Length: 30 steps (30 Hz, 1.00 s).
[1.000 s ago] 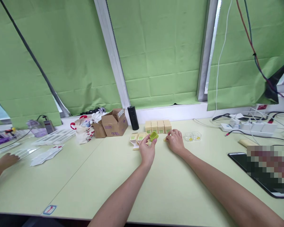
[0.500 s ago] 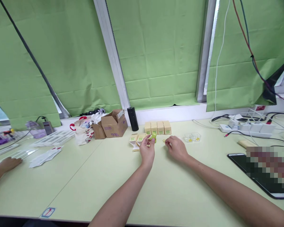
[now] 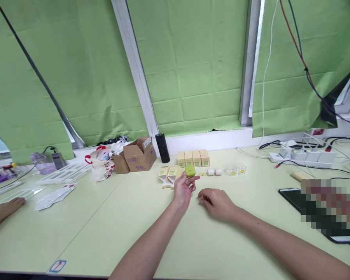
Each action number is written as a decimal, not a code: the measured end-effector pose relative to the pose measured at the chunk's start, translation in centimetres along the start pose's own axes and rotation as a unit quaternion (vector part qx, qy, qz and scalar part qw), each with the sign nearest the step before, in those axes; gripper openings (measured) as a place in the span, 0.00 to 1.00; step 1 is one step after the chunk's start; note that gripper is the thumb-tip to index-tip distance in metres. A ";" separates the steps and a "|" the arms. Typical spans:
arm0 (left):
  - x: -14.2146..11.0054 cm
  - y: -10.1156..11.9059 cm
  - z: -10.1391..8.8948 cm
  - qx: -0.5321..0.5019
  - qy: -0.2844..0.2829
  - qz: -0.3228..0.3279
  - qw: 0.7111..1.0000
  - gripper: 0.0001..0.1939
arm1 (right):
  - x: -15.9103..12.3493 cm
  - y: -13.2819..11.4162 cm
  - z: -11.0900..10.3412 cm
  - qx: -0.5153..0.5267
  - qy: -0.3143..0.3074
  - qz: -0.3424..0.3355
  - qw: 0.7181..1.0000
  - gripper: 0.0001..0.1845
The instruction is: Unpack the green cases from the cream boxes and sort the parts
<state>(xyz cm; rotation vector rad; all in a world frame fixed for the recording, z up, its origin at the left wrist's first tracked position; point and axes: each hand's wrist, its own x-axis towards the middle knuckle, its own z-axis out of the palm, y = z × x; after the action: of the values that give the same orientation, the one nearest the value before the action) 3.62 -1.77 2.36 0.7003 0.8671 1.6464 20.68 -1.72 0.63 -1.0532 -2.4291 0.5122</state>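
Observation:
A small green rounded case [image 3: 189, 171] is pinched in my left hand [image 3: 183, 194], its index finger stretched to the right. My right hand [image 3: 218, 204] hovers low over or rests on the table, fingers loosely curled, a gap between thumb and forefinger, nothing seen in it. Beyond the hands lie small yellow pieces [image 3: 202, 174], a white rounded piece [image 3: 210, 172] and a pinkish-white one [image 3: 218, 172]. Two clear cups [image 3: 231, 170] with yellow bits stand to their right. Opened cream boxes [image 3: 163, 174] stand left of the green case.
Several closed cream boxes [image 3: 192, 159] stand in a row near the wall, beside a black cylinder [image 3: 162, 148] and a cardboard box [image 3: 142, 155]. At right are a power strip [image 3: 303, 158] and a tablet [image 3: 290, 198]. Another person's hand [image 3: 10, 208] rests at far left.
My right hand has drawn back toward me from the small yellow pieces, uncovering the two whitish pieces. In my left hand the green case has turned from showing its hollow to showing its rounded outside.

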 end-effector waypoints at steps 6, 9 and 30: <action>0.4 -0.3 -0.3 0.032 -0.003 0.031 0.999 0.23 | -0.2 0.1 0.0 -0.012 0.000 -0.020 1.000 0.13; 1.2 0.1 -0.3 0.128 0.015 0.115 0.985 0.22 | -0.3 0.1 0.0 -0.007 0.002 -0.031 1.000 0.13; 7.3 -0.9 -0.1 0.740 0.000 0.293 0.606 0.08 | -0.2 0.3 0.0 -0.023 -0.003 -0.043 0.999 0.12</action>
<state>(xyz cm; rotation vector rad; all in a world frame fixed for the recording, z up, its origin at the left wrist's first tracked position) 2.36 5.45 1.69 2.3013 2.1647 1.0345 20.95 -1.70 0.42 -0.9605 -2.4907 0.4343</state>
